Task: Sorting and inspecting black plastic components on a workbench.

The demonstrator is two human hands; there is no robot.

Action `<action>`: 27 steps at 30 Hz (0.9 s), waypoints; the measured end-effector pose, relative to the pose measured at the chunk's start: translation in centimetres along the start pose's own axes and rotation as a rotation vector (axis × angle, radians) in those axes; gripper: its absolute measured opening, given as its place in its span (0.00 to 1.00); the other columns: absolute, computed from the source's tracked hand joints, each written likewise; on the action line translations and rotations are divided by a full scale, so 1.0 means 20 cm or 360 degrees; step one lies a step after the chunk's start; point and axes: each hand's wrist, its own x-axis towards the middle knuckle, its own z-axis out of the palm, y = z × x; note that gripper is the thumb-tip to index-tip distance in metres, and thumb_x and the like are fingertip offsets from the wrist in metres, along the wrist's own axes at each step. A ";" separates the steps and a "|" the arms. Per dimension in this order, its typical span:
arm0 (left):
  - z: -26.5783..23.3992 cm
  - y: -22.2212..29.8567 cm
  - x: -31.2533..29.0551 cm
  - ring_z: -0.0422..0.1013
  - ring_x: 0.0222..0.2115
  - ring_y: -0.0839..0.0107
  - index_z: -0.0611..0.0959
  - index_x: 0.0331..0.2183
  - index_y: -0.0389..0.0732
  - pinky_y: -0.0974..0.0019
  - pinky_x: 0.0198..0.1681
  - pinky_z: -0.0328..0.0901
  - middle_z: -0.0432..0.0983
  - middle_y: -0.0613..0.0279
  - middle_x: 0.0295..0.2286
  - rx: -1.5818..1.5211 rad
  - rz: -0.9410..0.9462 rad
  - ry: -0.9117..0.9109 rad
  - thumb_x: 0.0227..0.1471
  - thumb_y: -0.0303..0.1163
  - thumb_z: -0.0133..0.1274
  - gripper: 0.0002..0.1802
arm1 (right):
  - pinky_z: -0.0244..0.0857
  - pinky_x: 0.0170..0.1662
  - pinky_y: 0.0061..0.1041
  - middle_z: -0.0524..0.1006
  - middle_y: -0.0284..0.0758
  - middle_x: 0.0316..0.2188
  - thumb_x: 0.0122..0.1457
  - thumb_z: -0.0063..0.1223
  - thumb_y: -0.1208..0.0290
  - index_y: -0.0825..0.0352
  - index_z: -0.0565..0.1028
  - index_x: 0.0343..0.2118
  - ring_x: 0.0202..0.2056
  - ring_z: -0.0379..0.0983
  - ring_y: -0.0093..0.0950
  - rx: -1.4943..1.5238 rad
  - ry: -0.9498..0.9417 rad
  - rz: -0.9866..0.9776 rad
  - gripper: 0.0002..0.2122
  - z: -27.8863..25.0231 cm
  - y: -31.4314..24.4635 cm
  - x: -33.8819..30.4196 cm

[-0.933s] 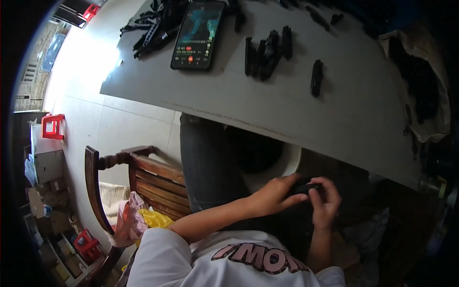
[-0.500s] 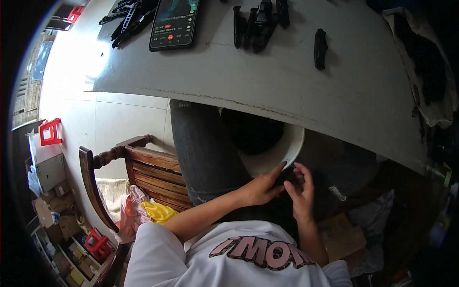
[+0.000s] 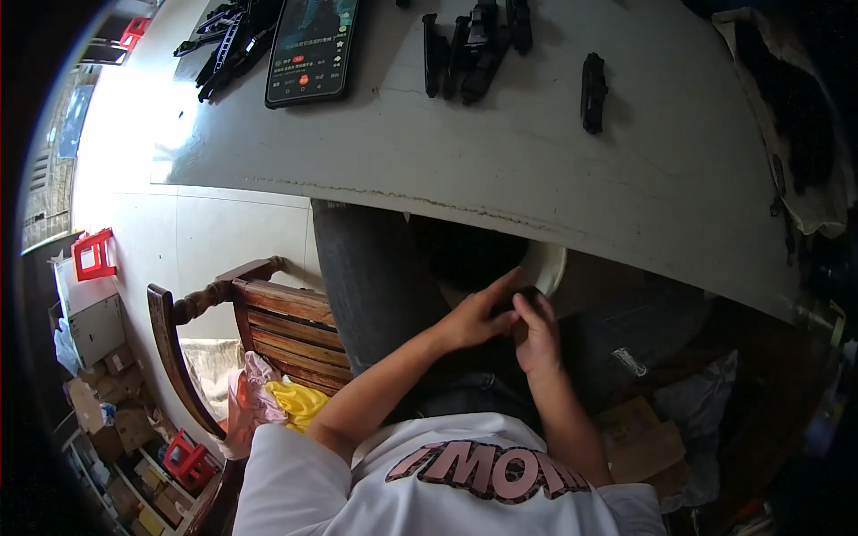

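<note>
Meeting near the middle of the frame, the left hand point(image 3: 478, 317) and the right hand point(image 3: 538, 344) stand just before the pale rim of a basin point(image 3: 550, 268) with dark contents. The left index finger reaches out straight, and the right thumb bends toward the other fingers; a dark spot shows between them, but I cannot tell whether they grasp a piece or are released. Black pieces lie on the counter point(image 3: 357, 152): a cluster point(image 3: 481, 36) at top centre, a single piece point(image 3: 593, 94) to its right and a heap point(image 3: 234, 40) at upper left. Large pink capitals point(image 3: 496, 473) with dark patterned edging cross the white shirt point(image 3: 420, 523) at the bottom. Beside the heap, the phone point(image 3: 313, 54) shows small white lines of text, icons and a round orange button. Compared with the earliest frame, where a dark piece showed clearly between the fingers, both hands now appear farther left and higher, while the phone, cluster and single piece sit higher up in the frame.
</note>
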 end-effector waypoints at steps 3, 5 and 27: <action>-0.03 0.00 0.19 0.70 0.40 0.60 0.67 0.51 0.36 0.61 0.42 0.64 0.72 0.45 0.41 0.0437 -0.0189 0.0142 0.54 0.38 0.48 0.25 | 0.60 0.38 0.23 0.70 0.31 0.29 0.56 0.49 0.73 0.65 0.68 0.35 0.34 0.66 0.24 -0.0043 0.0489 -0.0571 0.06 -0.01 -0.08 0.01; -0.05 0.01 0.34 0.71 0.37 0.48 0.73 0.44 0.37 0.57 0.40 0.65 0.73 0.43 0.37 0.0777 -0.0042 0.0332 0.52 0.38 0.48 0.20 | 0.61 0.37 0.24 0.69 0.31 0.27 0.55 0.49 0.73 0.65 0.68 0.35 0.31 0.66 0.24 -0.0065 0.0429 -0.0622 0.06 -0.10 -0.17 0.02; -0.17 0.02 1.13 0.71 0.36 0.49 0.73 0.44 0.37 0.57 0.39 0.65 0.74 0.43 0.36 0.0725 0.0368 0.0414 0.52 0.37 0.49 0.19 | 0.62 0.21 0.22 0.73 0.33 0.14 0.39 0.57 0.82 0.66 0.75 0.23 0.16 0.71 0.28 -0.1687 -0.0704 -0.1042 0.07 0.48 -0.87 -0.26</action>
